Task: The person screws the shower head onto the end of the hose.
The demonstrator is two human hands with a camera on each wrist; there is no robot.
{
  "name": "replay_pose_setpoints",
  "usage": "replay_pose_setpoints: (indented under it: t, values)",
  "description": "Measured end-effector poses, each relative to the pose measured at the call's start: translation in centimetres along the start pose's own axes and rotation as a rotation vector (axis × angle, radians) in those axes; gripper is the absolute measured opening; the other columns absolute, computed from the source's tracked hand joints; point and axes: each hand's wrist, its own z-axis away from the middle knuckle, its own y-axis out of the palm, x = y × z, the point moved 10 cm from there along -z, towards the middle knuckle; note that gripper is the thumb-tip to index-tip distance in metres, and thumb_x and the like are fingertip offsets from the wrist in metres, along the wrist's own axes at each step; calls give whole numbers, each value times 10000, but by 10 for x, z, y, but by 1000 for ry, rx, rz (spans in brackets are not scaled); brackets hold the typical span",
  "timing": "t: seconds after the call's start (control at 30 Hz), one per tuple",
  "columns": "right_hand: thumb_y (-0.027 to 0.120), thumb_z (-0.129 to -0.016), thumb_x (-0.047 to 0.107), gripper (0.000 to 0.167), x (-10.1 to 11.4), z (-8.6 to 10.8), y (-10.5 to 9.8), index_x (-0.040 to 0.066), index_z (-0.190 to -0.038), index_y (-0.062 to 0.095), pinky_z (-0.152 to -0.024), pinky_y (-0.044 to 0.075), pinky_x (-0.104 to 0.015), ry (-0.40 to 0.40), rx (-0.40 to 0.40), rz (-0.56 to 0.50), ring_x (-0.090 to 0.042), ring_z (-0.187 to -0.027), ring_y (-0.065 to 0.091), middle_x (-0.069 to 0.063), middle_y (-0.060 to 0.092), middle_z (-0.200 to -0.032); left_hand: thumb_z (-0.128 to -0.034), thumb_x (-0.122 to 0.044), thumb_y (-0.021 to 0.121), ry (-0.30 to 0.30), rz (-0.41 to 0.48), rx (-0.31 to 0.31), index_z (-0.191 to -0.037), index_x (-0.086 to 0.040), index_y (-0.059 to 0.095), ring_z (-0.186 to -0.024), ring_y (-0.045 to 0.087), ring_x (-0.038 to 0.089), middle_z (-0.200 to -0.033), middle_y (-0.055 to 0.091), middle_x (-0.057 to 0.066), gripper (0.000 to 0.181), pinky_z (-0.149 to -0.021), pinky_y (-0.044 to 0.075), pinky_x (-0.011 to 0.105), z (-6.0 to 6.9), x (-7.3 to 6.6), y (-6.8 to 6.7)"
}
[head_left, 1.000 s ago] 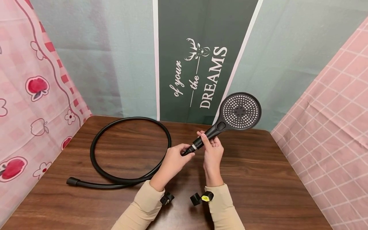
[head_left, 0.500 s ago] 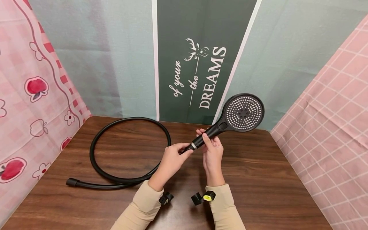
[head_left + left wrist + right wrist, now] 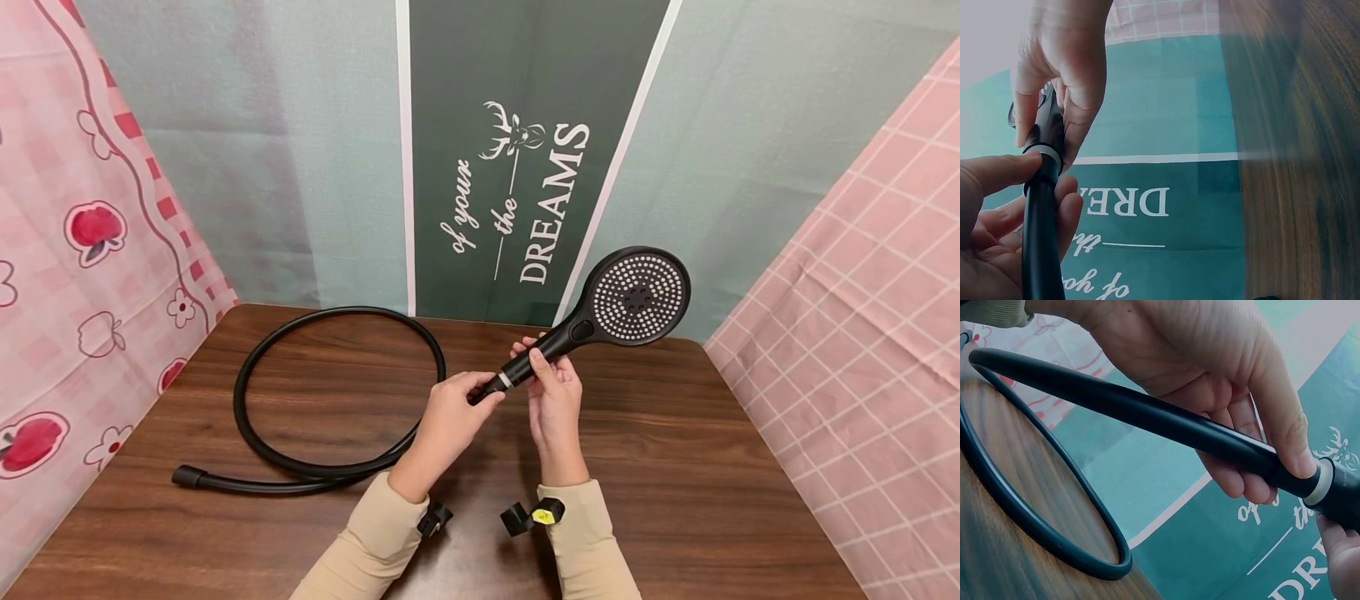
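Note:
A black hand shower [image 3: 637, 296] with a round face of pale nozzles is held tilted above the table, its face toward the head camera. My right hand [image 3: 557, 408] grips its handle, thumb along the top. My left hand [image 3: 450, 417] pinches the end of a black hose [image 3: 242, 392] between thumb and fingers, right at the handle's lower end. A white ring [image 3: 1320, 482] shows between hose end and handle; whether the threads are engaged cannot be seen. In the left wrist view, the hose [image 3: 1041, 250] lines up with the handle.
The hose lies in a large loop on the wooden table [image 3: 675, 500]; its free end with a black fitting [image 3: 189, 476] points left. A grey-green cloth with lettering [image 3: 555, 204] hangs behind. Pink patterned cloths stand at left and right.
The hand shower has shifted slightly right and down, its face turned a little. Both hands keep their hold, with small shifts. The hose loop on the table lies as before.

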Motion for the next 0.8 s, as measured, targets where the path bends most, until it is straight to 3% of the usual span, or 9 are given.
replay_pose_setpoints:
  t: [0.43,0.8]
  values:
    - [514,-986,-55,234,1,0,6,15,-1209,537,-931,551,-303,26,54,-23,-155,-935,731,-68,711,-1032,-885,-145,751,27,-40,-21,-1131,-31,738,-867,708,220,-1014,734,126,272,-694,571,294,1,-9,-5]
    - [484,-999,-48,215,3,0,9,29,-1186,559,-935,552,-313,54,96,-80,-170,-954,722,-81,694,-1044,-919,-178,716,-55,112,75,-1163,-70,737,-884,705,188,-1032,743,97,267,-733,576,280,-2,5,-4]
